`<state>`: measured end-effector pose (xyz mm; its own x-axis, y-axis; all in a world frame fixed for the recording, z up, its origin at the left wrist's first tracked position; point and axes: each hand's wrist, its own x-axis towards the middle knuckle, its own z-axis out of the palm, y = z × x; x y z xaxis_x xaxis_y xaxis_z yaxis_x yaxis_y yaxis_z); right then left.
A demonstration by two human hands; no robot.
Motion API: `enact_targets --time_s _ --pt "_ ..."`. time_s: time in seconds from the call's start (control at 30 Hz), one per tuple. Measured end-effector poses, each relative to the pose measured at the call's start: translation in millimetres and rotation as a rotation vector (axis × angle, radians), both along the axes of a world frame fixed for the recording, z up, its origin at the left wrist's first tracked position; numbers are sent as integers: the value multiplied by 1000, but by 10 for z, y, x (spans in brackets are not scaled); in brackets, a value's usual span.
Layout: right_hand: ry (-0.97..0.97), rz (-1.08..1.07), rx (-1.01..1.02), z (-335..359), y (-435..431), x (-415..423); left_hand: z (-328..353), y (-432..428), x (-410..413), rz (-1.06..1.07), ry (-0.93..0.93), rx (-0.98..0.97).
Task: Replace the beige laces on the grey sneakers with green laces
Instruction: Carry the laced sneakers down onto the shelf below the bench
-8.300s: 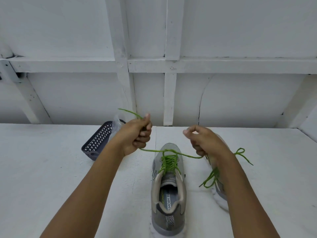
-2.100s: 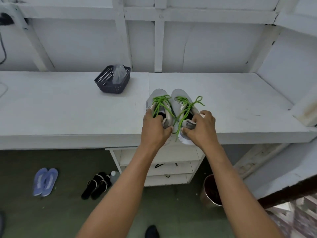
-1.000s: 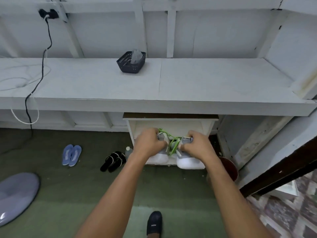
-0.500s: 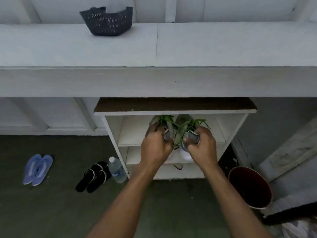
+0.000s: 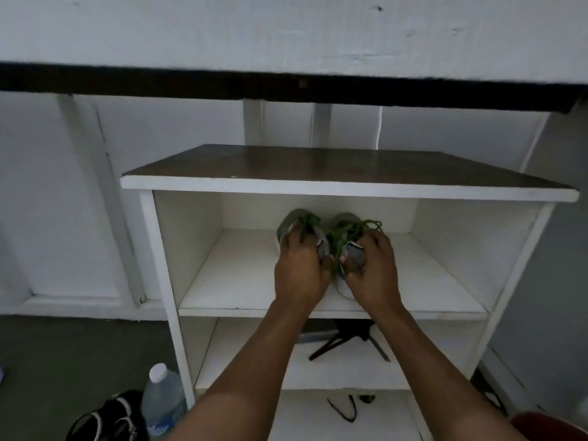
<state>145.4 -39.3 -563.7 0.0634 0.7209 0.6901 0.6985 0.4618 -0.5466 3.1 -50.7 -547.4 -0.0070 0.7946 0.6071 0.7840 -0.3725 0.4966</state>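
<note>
The left sneaker (image 5: 287, 223) and the right sneaker (image 5: 355, 252) are side by side and touching inside the top compartment of a white shelf unit (image 5: 160, 249), toes pointing to twelve o'clock towards its back wall; green laces (image 5: 345, 232) run up both, and loose loops spill over the right sneaker at twelve o'clock of the right hand (image 5: 374, 272).

The left hand (image 5: 299, 268) grips the left sneaker from the heel end, its fingers curled over the collar; the right hand grips the right sneaker the same way, thumb and fingers pinching the collar; the two hands are nearly touching at the thumbs. A strip of white sole shows below the right hand, near the front edge of the shelf board (image 5: 241, 281); I cannot tell whether the soles rest on the board or hang just above it.

The unit has a brown top (image 5: 318, 165), and a white counter edge (image 5: 286, 33) overhangs it at twelve o'clock; on the shelf below the sneakers, at six o'clock of the hands, lies a small black tripod (image 5: 346, 340); lower still lies a thin black cord (image 5: 343, 409). On the floor at seven o'clock of the unit stands a clear water bottle (image 5: 162, 399), with black sandals (image 5: 108, 418) just beside it; at five o'clock a red bucket (image 5: 547, 424) shows at the frame's edge.
</note>
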Motion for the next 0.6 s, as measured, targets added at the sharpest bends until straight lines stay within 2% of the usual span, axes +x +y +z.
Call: enact_targets --time_s 0.07,0.13,0.27,0.47,0.6 --pt "45 -4 55 -39 19 1 -96 6 24 -7 0 39" --pt "169 -11 34 -54 -18 2 -124 13 26 -10 -31 51" --pt "420 15 -207 -20 -29 24 -104 8 -43 -46 -89 48" --pt "418 -5 -175 -124 -67 14 -50 -40 -28 -68 -90 35" --pt "423 9 -176 -157 -24 0 -125 -56 64 -91 -211 29"
